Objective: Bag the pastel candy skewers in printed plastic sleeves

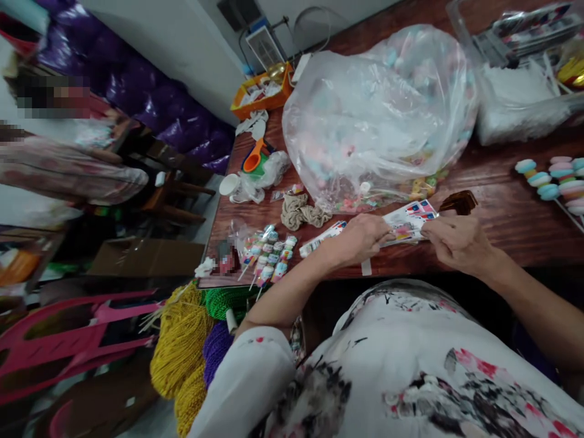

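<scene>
Near the table's front edge, my left hand [365, 238] has its fingers closed at the left end of some white printed packets [407, 220]. My right hand [458, 238] pinches their right end, thumb and fingers together. Another stack of white printed packets [314, 240] lies partly beneath my left wrist. A dark brown object [460, 201] sits just beyond my right hand. Behind the packets stands a large clear plastic bag [365, 121] full of pastel pieces. Wrapped pastel candy skewers [271, 255] lie left of my left forearm.
A beige cloth [301, 212], an orange scoop [252, 159] and a white cup [229, 184] are at the left. An orange tray [262, 108] stands behind. At right are a clear bin [524, 115] and unwrapped skewers [547, 188]. Another person [68, 167] sits far left.
</scene>
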Tool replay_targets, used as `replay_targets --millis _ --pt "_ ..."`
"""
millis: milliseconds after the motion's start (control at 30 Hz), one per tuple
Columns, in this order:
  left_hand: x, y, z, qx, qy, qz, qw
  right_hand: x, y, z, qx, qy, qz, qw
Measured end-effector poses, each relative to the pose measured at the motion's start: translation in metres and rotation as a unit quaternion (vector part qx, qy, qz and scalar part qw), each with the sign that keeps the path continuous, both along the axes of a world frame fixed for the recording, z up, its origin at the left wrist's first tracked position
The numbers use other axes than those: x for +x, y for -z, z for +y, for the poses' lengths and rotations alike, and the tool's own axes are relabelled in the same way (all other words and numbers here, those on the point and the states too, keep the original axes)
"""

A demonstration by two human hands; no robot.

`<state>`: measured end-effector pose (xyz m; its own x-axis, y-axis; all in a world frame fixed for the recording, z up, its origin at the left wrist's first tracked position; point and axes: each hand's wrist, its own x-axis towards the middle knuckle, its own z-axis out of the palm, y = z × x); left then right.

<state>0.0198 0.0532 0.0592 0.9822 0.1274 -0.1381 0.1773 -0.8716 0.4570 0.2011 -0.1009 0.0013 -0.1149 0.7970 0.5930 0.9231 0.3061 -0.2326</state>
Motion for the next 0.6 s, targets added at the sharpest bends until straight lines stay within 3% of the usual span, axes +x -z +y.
replay_targets --millis 67,100,200,267,333,433,500,600 --pt "0.0 0.02 -0.009 -0.15 -0.067 -0.056 0.985 0.0 -0.002 0.002 -0.029 -0.013 0.008 0.999" --pt "0.0 0.028 -0.015 -0.227 -0.113 -0.083 0.964 -0.001 -0.003 0.004 -0.048 -0.019 0.026 0.998" --pt "-0.001 0.046 -0.032 -0.407 -0.276 -0.172 0.854 -0.004 -0.004 0.011 -0.079 0.011 0.18 0.981" --pt "0.0 0.055 -0.042 -0.464 -0.371 -0.237 0.768 -0.013 -0.001 0.013 -0.085 0.054 0.343 0.934" --pt "0.001 0.061 -0.049 -0.483 -0.424 -0.288 0.71 -0.029 0.004 0.013 -0.117 0.069 0.463 0.876" --pt "0.001 0.065 -0.058 -0.477 -0.437 -0.322 0.692 -0.055 0.015 0.012 -0.146 0.049 0.526 0.836" --pt "-0.001 0.065 -0.062 -0.486 -0.431 -0.316 0.691 -0.064 0.02 0.014 -0.116 0.047 0.534 0.836" --pt "-0.009 0.066 -0.067 -0.578 -0.407 -0.245 0.663 -0.063 0.022 0.016 -0.071 0.043 0.504 0.86"
